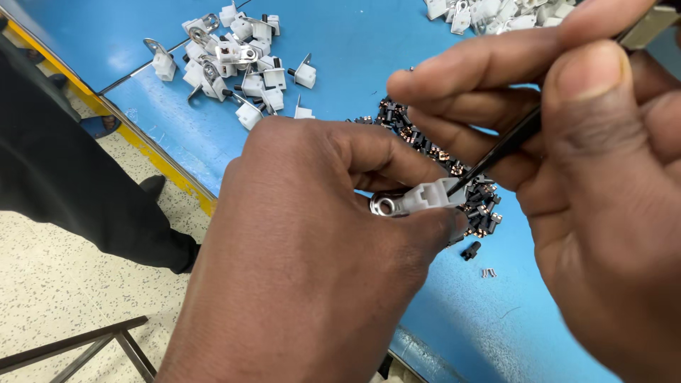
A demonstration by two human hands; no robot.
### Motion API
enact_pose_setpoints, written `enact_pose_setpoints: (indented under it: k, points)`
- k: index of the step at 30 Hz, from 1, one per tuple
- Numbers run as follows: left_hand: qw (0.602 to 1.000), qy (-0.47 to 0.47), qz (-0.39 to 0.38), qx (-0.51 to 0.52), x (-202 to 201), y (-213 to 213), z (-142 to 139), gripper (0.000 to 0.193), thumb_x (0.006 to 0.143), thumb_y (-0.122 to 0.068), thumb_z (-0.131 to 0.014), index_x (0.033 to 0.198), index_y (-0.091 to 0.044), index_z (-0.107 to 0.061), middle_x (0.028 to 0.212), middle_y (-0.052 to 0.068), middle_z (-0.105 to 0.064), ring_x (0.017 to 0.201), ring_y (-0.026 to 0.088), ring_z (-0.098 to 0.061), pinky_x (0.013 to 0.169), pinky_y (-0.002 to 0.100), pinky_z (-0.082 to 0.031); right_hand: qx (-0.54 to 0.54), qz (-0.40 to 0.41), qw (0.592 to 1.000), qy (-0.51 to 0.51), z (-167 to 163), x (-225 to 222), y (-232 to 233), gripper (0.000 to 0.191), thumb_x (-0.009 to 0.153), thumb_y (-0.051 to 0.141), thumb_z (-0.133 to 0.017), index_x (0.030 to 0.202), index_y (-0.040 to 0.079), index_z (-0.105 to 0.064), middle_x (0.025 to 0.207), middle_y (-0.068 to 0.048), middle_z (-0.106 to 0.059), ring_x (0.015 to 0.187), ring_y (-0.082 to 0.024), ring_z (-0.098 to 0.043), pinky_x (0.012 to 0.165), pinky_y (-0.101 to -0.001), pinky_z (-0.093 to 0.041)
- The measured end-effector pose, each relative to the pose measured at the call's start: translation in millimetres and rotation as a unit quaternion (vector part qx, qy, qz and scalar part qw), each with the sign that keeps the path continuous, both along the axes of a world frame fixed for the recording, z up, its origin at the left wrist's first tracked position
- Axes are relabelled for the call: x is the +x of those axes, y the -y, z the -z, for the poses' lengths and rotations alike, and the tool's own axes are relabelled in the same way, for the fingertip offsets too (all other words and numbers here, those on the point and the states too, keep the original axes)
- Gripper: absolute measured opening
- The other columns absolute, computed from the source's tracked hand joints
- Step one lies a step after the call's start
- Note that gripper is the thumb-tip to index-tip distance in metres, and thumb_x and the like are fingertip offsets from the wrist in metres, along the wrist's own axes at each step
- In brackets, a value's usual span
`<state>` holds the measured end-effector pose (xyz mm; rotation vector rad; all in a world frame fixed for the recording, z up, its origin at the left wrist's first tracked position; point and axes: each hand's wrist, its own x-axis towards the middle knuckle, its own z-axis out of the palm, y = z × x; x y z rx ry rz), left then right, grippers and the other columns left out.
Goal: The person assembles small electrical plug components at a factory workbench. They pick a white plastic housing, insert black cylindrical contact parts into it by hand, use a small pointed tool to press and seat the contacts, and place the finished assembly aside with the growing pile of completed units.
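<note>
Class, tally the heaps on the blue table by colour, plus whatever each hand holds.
white heaps: 2
black heap: 1
white part in left hand: 1
thin black tool in right hand: 1
Total: 5

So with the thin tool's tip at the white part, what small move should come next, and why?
Probably a slight push of the thin black tool inward. Its tip already meets the end of the white plastic part, which the left hand pinches steady by its metal eyelet end, while the right hand holds the tool like a pen. What sits at the tip is too small to tell.
</note>
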<state>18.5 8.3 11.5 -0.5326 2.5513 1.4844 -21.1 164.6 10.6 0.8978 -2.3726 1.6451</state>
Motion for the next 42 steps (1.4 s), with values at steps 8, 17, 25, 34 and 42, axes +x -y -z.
enact_pose_setpoints:
  k: [8,17,25,34,42]
  points:
    - [0.998,-0.013,0.032,0.06,-14,-3,18,0.018,0.078,-0.022,-0.086,0.095,-0.015,-0.085,0.088,0.002,-0.082,0.075,0.01,-0.07,0.072,0.03,-0.058,-0.192,0.134,0.967,0.097,29,-5,-5,0.019,0.111,0.023,-0.038,0.121,0.01,-0.046,0.112,-0.014,-0.067,0.092,-0.022,-0.073,0.09,-0.0395,-0.064]
    - [0.878,-0.257,0.059,-0.399,-123,106,54,0.03,0.087,-0.019,-0.085,0.117,-0.017,-0.08,0.105,0.01,-0.078,0.078,0.02,-0.074,0.075,0.037,-0.058,0.303,0.362,0.88,-0.052,105,-208,-123,0.034,0.089,0.034,-0.081,0.109,0.007,-0.074,0.086,-0.013,-0.07,0.075,-0.026,-0.065,0.067,-0.0438,-0.051]
    - [0.942,-0.174,-0.029,-0.287,-110,90,53,0.033,0.095,-0.022,-0.074,0.126,-0.032,-0.074,0.116,0.013,-0.073,0.095,0.025,-0.075,0.092,0.04,-0.058,0.248,0.434,0.863,0.074,120,-230,-123,0.038,0.09,0.043,-0.081,0.094,0.006,-0.077,0.087,-0.016,-0.074,0.078,-0.029,-0.071,0.071,-0.0427,-0.053]
    - [0.975,-0.218,0.032,0.025,10,6,60,0.024,0.089,-0.022,-0.076,0.111,-0.019,-0.083,0.103,0.005,-0.084,0.093,0.017,-0.072,0.079,0.033,-0.06,0.219,0.488,0.841,0.079,107,-239,-85,0.027,0.082,0.025,-0.082,0.08,0.0,-0.072,0.08,-0.014,-0.071,0.071,-0.024,-0.07,0.064,-0.0419,-0.053]
    - [0.986,-0.1,0.032,0.133,25,19,44,0.023,0.093,-0.022,-0.069,0.112,-0.014,-0.079,0.092,0.004,-0.081,0.09,0.014,-0.073,0.074,0.032,-0.063,0.186,0.452,0.863,0.127,107,-232,-99,0.047,0.089,0.041,-0.086,0.097,-0.004,-0.073,0.093,-0.011,-0.076,0.078,-0.021,-0.073,0.067,-0.04,-0.059]
